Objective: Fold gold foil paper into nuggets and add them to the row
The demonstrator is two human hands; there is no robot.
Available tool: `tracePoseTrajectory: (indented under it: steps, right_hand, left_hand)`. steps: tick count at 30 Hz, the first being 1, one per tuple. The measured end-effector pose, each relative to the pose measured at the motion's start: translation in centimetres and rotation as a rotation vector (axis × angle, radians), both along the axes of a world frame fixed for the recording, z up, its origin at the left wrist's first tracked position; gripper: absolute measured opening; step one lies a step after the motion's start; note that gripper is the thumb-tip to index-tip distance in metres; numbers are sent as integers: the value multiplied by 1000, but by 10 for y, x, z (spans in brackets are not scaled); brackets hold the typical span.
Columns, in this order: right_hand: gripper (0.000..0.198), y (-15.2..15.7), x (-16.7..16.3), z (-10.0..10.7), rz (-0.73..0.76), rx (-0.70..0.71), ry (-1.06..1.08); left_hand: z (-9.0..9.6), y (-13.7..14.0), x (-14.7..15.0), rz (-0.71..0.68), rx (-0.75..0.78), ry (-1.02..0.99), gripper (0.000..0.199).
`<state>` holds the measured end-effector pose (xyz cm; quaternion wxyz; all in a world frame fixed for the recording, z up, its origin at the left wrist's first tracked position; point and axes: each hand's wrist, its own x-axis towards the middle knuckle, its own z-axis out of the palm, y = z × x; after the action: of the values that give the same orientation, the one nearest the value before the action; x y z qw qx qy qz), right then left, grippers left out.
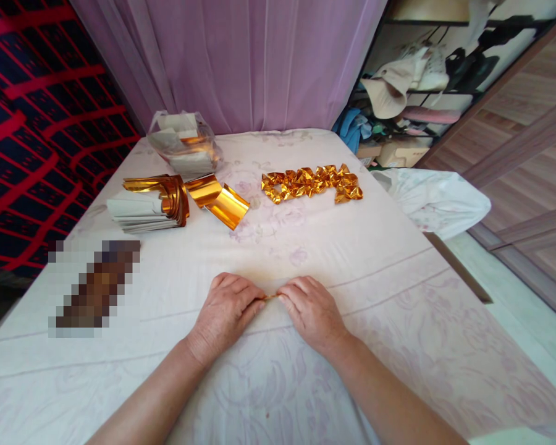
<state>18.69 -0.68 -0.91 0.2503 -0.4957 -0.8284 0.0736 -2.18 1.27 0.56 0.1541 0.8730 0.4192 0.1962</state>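
Between my two hands runs a thin strip of gold foil paper (271, 296), mostly covered by the fingers. My left hand (231, 309) pinches its left end, thumb against fingertips. At the other end, my right hand (310, 312) is closed on it in the same way. Both hands rest low over the near middle of the cloth. Farther back lie several folded gold foil pieces (312, 182) in rows. To their left are loose gold foil sheets (231, 207) and a thick stack of foil paper (141, 207), white side out, its right end curled over.
A clear plastic bag (183, 142) with more foil paper stands at the back left. A pixelated dark object (99, 284) lies at the left. The table wears a flowered cloth (380, 296). A white bag (435, 198) and a crowded shelf (398, 93) are at the right.
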Motion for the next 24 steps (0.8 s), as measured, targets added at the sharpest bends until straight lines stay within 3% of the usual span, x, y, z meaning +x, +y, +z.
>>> tracePoseTrajectory:
  steps: [7,19,24]
  right_hand:
    - [17,3,-3,-4,-106,-34,13]
    - [15,6,-5,-4,-184,-19,-25]
    - [11,7,-6,-4,-204,-36,-38]
  left_hand:
    - [1,-3,6,112,-77,28,20]
    - [2,-7,18,238,80,200,17]
    - [0,-7,15,239,72,218,17]
